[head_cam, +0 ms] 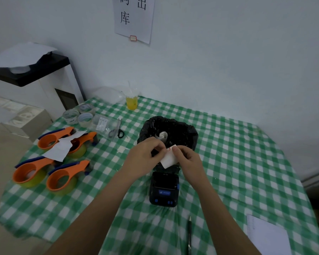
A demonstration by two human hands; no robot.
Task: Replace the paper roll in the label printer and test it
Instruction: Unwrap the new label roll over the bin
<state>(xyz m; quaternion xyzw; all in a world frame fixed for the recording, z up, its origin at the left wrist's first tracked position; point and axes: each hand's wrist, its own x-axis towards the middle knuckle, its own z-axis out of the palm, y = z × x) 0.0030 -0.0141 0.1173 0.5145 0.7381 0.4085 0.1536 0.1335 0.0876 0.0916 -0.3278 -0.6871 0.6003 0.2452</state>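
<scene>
A small black label printer [164, 188] with blue buttons sits on the green checked tablecloth [228, 162] in front of me. Just behind it stands a black bag [184, 131] with a curled strip of white paper [162, 135] inside. Above the printer and the bag's front edge, my left hand [145, 159] and my right hand [188, 159] both pinch a small white piece of label paper [168, 160] with a red mark at its top edge. The fingertips of both hands meet at that top edge.
Several orange tape dispensers [59, 173] and a white sheet lie at the left. Tape rolls [81, 114], scissors [118, 130] and a cup of yellow drink [132, 102] stand behind. A pen [189, 234] and a white sheet [267, 236] lie at the near right.
</scene>
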